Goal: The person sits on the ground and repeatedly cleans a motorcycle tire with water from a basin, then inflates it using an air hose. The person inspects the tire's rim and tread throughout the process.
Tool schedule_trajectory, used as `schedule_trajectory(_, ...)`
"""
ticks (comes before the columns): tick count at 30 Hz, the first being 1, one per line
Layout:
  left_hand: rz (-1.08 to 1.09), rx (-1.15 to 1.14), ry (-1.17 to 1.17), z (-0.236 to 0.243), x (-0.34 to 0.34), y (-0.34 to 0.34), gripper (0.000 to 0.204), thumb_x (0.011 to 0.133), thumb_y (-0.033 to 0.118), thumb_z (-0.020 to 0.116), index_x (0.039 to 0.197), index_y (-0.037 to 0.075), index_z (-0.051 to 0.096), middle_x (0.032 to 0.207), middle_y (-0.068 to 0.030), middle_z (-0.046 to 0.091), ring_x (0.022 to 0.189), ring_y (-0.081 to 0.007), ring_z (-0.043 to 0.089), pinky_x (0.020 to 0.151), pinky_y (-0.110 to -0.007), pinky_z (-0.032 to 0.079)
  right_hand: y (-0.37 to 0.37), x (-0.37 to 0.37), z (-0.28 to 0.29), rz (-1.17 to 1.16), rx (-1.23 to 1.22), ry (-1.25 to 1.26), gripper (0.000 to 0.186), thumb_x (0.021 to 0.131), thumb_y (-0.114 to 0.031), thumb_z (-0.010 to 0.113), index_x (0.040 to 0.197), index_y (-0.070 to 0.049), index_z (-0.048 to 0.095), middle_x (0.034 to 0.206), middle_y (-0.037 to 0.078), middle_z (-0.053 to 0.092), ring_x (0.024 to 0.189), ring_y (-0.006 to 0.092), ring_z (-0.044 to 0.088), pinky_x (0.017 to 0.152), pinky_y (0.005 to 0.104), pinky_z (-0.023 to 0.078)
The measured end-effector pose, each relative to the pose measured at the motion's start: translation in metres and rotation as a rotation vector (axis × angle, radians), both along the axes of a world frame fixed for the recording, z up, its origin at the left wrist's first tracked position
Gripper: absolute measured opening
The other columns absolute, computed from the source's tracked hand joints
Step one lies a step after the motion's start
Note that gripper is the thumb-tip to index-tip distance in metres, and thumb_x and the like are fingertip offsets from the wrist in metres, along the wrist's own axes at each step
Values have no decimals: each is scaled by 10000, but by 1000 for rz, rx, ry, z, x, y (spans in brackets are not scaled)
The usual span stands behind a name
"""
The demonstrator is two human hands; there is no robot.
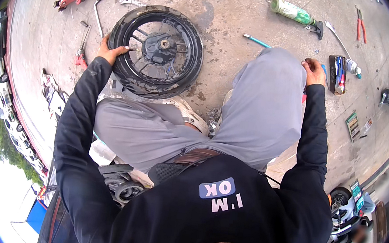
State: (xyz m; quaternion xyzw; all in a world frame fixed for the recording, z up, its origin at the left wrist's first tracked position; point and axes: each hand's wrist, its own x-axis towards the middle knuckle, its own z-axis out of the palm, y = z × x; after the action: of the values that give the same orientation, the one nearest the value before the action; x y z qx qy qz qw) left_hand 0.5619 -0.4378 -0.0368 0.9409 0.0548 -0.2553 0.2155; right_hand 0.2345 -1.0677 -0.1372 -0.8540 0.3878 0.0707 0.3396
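Bright, even daylight, soft shadows, sharp centre, strong fisheye bending and dark rim.

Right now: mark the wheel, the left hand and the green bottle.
wheel (155,50), head view, on the black hub at its centre
left hand (109,52), head view, back of the hand gripping the tyre's edge
green bottle (291,10), head view, mid-body

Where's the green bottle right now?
Head view, upper right: the green bottle lies on the concrete floor, beyond the right hand, left of the red pliers.
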Motion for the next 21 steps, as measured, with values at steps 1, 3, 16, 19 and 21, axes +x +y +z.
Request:
schedule_trajectory(1,53,-1,17,3,-4,1,1091,614,393,899,1455,-80,389,1256,-277,632,1154,-338,640,1006,-362,488,15,43,6,63,103,-64,358,853,-307,753,1098,-48,711,953,101,729,872,188,689,812,321,539)
schedule_trajectory(3,287,-231,149,-8,-13,9,895,670,309,884,1344,-123,485,1120,-232,695,907,-285,724,808,-352,579,47,133,6,227,332,-176,359,876,-326,738,1099,-46,708,955,86,729,884,156,683,823,297,532)
schedule_trajectory(16,1260,-1071,-777,173,-264,120,357,885,178,665,1143,-52,575,1057,-184,694,893,-347,700,848,-464,583,479,397,126,960,861,-480,431,940,-330,685,1279,-78,595,1016,86,684,822,215,653,740,361,557)
schedule_trajectory(19,1074,-1371,-1120,203,-333,163,518,929,220,599,1369,-29,490,1266,-225,623,1138,-376,631,1008,-526,517,573,300,193,934,1611,86,575,954,-334,679,1441,-141,441,1219,86,639,924,250,681,769,419,583)
schedule_trajectory(21,784,-1707,-1179,219,-354,210,589,944,304,592,1450,38,446,1373,-227,562,1265,-417,549,1104,-606,425,655,240,239,1079,1897,93,630,952,-323,684,1476,-155,377,1249,90,627,972,253,689,771,440,595)
